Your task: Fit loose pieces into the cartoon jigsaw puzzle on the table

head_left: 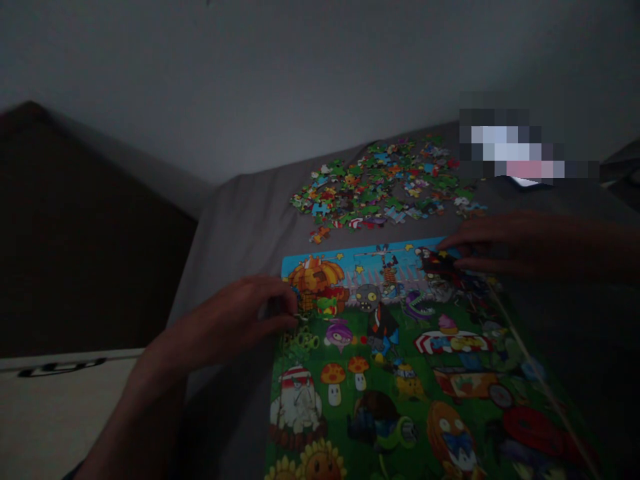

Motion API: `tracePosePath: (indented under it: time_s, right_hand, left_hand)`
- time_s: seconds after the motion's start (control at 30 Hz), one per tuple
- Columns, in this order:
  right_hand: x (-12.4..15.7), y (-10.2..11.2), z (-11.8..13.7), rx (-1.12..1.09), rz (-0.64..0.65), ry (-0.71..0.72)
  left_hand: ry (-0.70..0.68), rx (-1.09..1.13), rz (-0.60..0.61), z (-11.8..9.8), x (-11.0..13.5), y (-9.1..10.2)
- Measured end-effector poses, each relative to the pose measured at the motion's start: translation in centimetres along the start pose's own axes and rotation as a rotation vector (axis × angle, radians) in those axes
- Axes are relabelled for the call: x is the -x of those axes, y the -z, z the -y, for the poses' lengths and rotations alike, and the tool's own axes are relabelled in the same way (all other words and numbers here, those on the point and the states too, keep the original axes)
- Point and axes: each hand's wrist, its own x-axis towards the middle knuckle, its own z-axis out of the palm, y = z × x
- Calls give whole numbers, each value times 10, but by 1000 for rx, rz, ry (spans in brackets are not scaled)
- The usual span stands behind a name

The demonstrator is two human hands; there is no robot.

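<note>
A colourful cartoon jigsaw puzzle board [380, 393] lies in front of me, with zombies, plants, sunflowers and a pumpkin house pictured on it. At its upper left edge is my left hand [245, 310], fingers curled and thumb below them, closed on the border. My right hand [520, 245] reaches in from the right, its finger and thumb closed at the upper right corner. Dim light hides the far fingers of both hands. Beyond the board, many loose jigsaw pieces [370, 187] are spread in a heap, and a single orange piece [319, 235] lies nearest the board.
Grey cloth [225, 227] covers the surface under the board and pieces. Behind it rises a pale wall [250, 80]. A blurred-out bright device [530, 181] stands at the back right. Dark furniture [90, 253] and a pale panel with a black handle [63, 367] are at left.
</note>
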Motion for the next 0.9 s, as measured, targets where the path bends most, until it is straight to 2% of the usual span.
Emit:
tracePosePath:
  time_s: [0.13, 0.33, 0.47, 0.67, 0.8, 0.9]
  right_hand:
    - [0, 0, 0, 8, -4, 19]
    - [0, -1, 1, 9, -30, 16]
    - [0, 0, 2, -13, -2, 2]
    - [0, 0, 2, 0, -15, 12]
    - [1, 0, 1, 2, -26, 24]
    - [2, -1, 0, 19, -33, 27]
  left_hand:
    - [5, 76, -5, -9, -4, -1]
    - [-31, 156, 112, -25, -14, -13]
    - [-71, 124, 108, -24, -12, -19]
    - [-48, 90, 117, -21, -9, -21]
    - [-37, 81, 124, -21, -9, -18]
    - [-50, 87, 86, -20, -6, -13]
